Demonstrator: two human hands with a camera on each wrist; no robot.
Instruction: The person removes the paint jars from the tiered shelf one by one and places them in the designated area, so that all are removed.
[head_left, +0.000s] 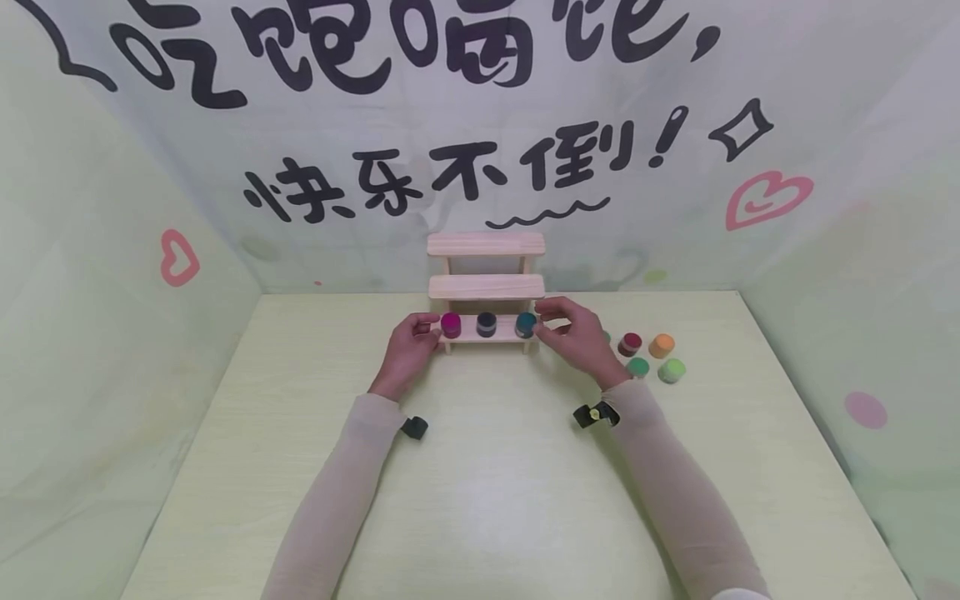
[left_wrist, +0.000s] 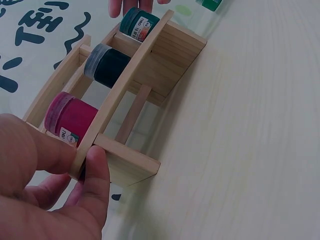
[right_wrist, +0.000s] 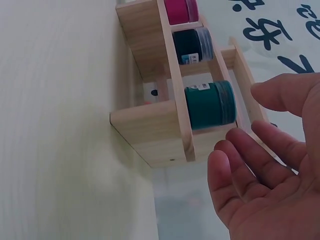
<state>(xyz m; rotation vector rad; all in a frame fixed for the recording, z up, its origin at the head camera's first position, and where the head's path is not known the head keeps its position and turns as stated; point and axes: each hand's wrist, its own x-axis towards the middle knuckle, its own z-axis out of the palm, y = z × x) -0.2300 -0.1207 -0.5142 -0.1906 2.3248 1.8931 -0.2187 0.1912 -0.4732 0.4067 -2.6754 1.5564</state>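
A small three-tier wooden stand [head_left: 486, 287] stands against the back wall, with three paint jars in a row on its lowest step. The magenta jar [left_wrist: 70, 119] is on the left, the dark blue-black jar [head_left: 486, 325] in the middle, and the teal jar [right_wrist: 209, 105] on the right. My left hand [head_left: 408, 354] pinches the left end of the lowest step between thumb and fingers, beside the magenta jar. At the other end, my right hand [right_wrist: 280, 170] is held beside the teal jar, fingers loosely bent and a gap between thumb and fingertips.
Several more jars stand on the table right of the stand: a dark red jar [head_left: 630, 343], an orange jar [head_left: 662, 345], a light green jar [head_left: 672, 371] and a green jar [head_left: 637, 367]. Another is partly hidden behind my right hand. Printed cloth walls [head_left: 480, 183] enclose the pale table [head_left: 480, 500].
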